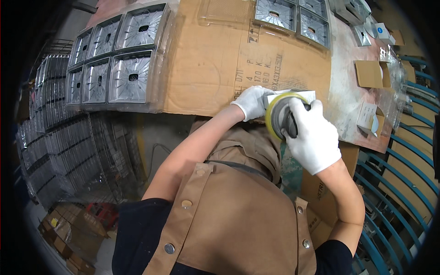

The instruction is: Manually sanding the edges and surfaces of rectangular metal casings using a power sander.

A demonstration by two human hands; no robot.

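My left hand (250, 103), in a white glove, is closed on the left edge of a pale, square-edged metal piece (308, 95) at the front edge of the cardboard-covered table. My right hand (316, 140), gloved the same way, is wrapped round a round dark-grey sanding tool (280, 120) with a yellow-green rim. The tool's rim lies against the near side of the metal piece and hides most of it. Whether the two touch firmly, I cannot tell.
Square metal housings (130, 77) fill a clear plastic tray at left; more housings (314, 28) sit in another tray at the far side. Small open cartons (369, 74) stand at right beside blue curved rails (415, 174). Stacked clear trays (73, 156) stand below left.
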